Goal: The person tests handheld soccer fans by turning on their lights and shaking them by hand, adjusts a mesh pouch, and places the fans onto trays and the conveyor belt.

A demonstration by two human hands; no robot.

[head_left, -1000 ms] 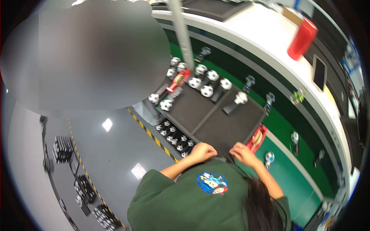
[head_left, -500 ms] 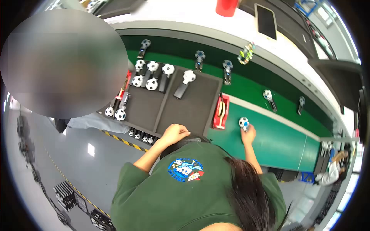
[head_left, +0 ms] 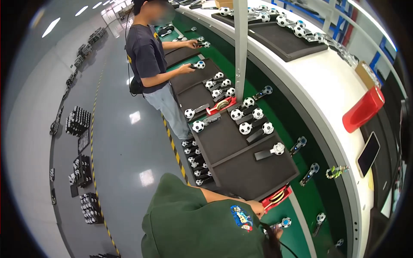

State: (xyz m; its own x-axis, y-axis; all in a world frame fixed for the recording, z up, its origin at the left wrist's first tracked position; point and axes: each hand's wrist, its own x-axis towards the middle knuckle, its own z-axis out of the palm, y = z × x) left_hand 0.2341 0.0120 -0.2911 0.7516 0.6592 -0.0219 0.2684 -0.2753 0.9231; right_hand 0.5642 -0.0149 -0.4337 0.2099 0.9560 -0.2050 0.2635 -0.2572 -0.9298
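My left hand [head_left: 257, 209] is closed at the near end of a red tape dispenser [head_left: 276, 198]; anything between its fingers is too small to make out. My right hand [head_left: 278, 233], low in the view and partly hidden by hair, holds a device with a football-patterned ball [head_left: 286, 222]. Beside the dispenser lies a black tray [head_left: 241, 180] with one white ball-headed device [head_left: 278, 148] on its near half. Several similar devices stand at its far side, and another ball device [head_left: 198, 126] rests at its left edge.
A co-worker [head_left: 148, 56] stands at the far left, holding ball devices over the bench. More devices [head_left: 309, 174] lie on the green belt. A post [head_left: 241, 51] rises beyond the trays. On the white shelf are a red container [head_left: 363, 109] and a phone [head_left: 368, 155].
The view has swung left, bringing the co-worker and more trays into sight. My left hand has moved from in front of my body to the red dispenser. My right hand still holds the ball device.
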